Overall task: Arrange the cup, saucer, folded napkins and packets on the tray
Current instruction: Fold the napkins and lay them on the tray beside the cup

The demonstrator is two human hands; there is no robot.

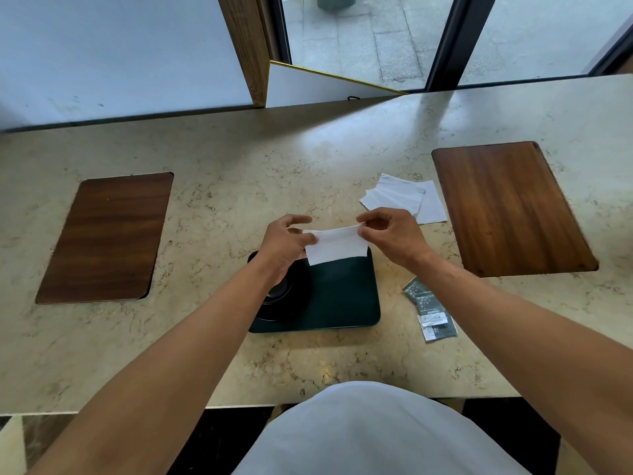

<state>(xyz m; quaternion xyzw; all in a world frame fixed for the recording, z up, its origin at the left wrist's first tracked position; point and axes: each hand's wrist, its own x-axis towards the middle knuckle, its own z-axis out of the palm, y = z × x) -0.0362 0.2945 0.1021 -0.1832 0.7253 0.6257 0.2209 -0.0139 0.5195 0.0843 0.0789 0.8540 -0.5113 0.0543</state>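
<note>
A dark green tray point(342, 299) lies on the marble counter in front of me. On its left part stands a black cup point(282, 291) on a black saucer point(291, 311), partly hidden by my left forearm. Above the tray's far edge I hold a white napkin point(337, 248) folded over along its top: my left hand point(286, 243) pinches its left end and my right hand point(390, 234) pinches its right end. More white napkins point(406, 198) lie spread on the counter to the far right. Grey packets point(430, 311) lie right of the tray.
Two dark wooden inlaid panels are set in the counter, one at the left point(106, 236) and one at the right point(507, 207). A wall, a wooden post and glass doors stand behind the counter. The counter's near edge runs just above my lap.
</note>
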